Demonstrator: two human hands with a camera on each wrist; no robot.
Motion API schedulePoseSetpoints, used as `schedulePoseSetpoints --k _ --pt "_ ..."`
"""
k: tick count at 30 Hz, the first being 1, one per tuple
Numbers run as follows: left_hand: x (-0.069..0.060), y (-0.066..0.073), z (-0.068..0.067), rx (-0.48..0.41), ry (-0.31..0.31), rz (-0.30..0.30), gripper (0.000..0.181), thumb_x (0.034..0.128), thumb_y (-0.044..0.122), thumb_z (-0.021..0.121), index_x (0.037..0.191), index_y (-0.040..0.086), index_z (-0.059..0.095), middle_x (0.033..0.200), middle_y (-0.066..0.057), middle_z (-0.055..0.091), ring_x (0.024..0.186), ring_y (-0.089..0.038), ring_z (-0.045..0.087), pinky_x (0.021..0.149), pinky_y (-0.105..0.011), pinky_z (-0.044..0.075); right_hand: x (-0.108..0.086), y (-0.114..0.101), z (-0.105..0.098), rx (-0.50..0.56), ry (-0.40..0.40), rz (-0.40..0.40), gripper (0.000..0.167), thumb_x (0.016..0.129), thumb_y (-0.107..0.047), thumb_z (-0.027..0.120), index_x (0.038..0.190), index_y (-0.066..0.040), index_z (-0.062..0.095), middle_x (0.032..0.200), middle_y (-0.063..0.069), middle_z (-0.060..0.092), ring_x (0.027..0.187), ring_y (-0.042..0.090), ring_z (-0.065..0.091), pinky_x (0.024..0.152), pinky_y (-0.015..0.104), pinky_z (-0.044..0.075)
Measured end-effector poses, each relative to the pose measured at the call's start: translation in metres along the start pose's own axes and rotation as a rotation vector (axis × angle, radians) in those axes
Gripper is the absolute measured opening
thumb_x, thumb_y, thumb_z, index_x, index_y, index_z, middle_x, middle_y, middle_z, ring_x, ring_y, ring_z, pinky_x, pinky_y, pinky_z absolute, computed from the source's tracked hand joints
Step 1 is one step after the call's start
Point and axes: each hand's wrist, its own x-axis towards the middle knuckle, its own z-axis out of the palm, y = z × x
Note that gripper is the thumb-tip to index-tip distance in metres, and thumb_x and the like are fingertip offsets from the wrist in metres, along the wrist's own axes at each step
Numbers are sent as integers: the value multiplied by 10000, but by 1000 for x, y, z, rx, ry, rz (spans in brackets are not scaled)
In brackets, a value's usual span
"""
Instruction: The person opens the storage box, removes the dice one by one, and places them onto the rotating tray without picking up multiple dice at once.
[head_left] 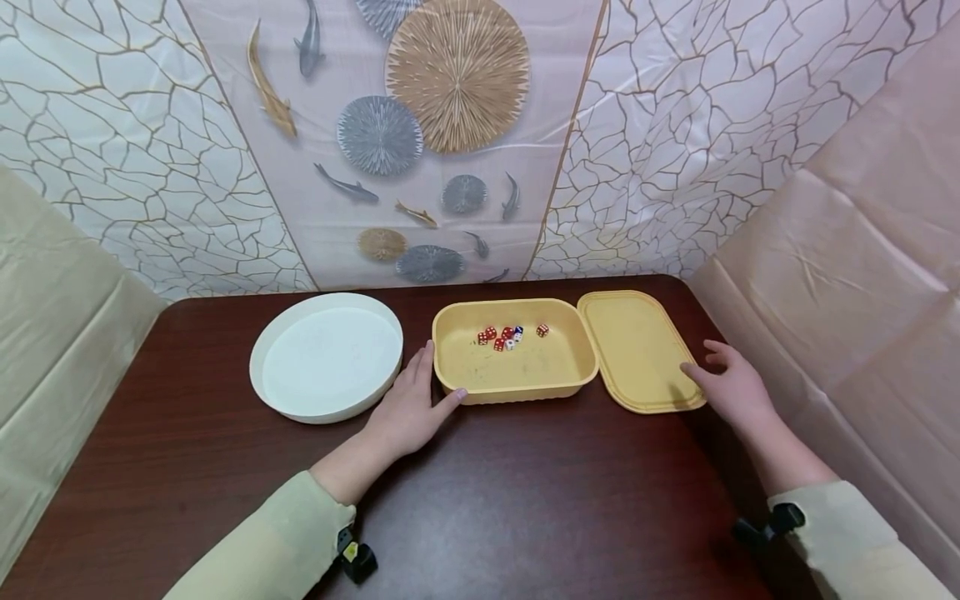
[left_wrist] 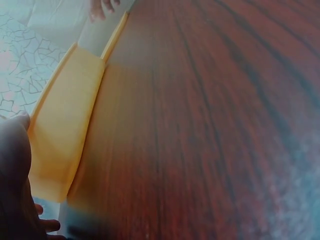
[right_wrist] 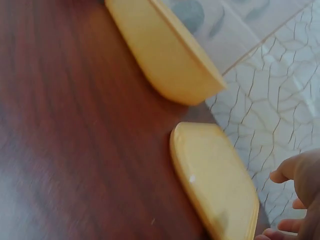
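A white tray (head_left: 326, 354) sits left of my left hand (head_left: 408, 408), whose straightened fingers touch the yellow box (head_left: 517, 394), its long axis running sideways to the right. Next, the lid (head_left: 637, 350) points away from me, slanting left, beside my relaxed, unclasped right hand (head_left: 733, 387).

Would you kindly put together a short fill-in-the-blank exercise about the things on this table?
1. The round dish is ____ in colour.
2. Most of the dice in the deep yellow container are ____.
3. From the person's viewpoint, the left hand is at the container's ____ end.
4. The container stands ____ the dish and the flat yellow lid.

Missing words: white; red; left; between.
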Motion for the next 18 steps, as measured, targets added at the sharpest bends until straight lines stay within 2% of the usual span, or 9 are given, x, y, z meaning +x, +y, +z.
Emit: schedulePoseSetpoints --k 2,5,7,9,13,18 --pt "0 0 0 -1 0 0 996 915 753 387 1604 157 -17 1644 -143 136 1486 -326 212 1159 -500 280 2 -10 1 15 17 -16 757 985 -446 559 1493 63 324 1347 376 455 1235 513 439 919 570 407" --pt "1 0 1 -1 2 1 985 924 740 392 1603 156 -17 1643 -144 138 1487 -319 211 1161 -493 279 5 -28 5 53 18 -36 730 982 -441 571 1491 35 352 1344 342 480 1187 467 494 808 390 510" --pt "2 0 2 1 5 1 972 934 722 401 1603 155 -17 1642 -144 142 1485 -316 215 1163 -487 278 6 -42 9 89 15 -49 708 982 -418 583 1491 21 362 1342 329 489 1136 438 536 697 264 524" --pt "2 0 2 0 6 1 960 944 703 410 1603 154 -20 1642 -144 143 1484 -317 217 1164 -483 276 7 -55 14 134 13 -66 688 981 -392 596 1494 5 369 1339 319 494 1091 412 564 626 190 519" --pt "2 1 3 -6 4 -2 943 954 682 420 1603 159 -21 1642 -140 143 1484 -318 218 1165 -483 273 9 -79 24 188 8 -104 651 976 -358 614 1489 -22 397 1321 298 522 1036 389 607 632 207 539" --pt "1 1 2 -4 7 -4 938 958 676 423 1603 155 -13 1641 -135 150 1483 -314 220 1163 -482 278 14 -102 38 209 -39 -140 639 976 -354 617 1493 -46 403 1318 271 532 1033 373 621 679 262 559"
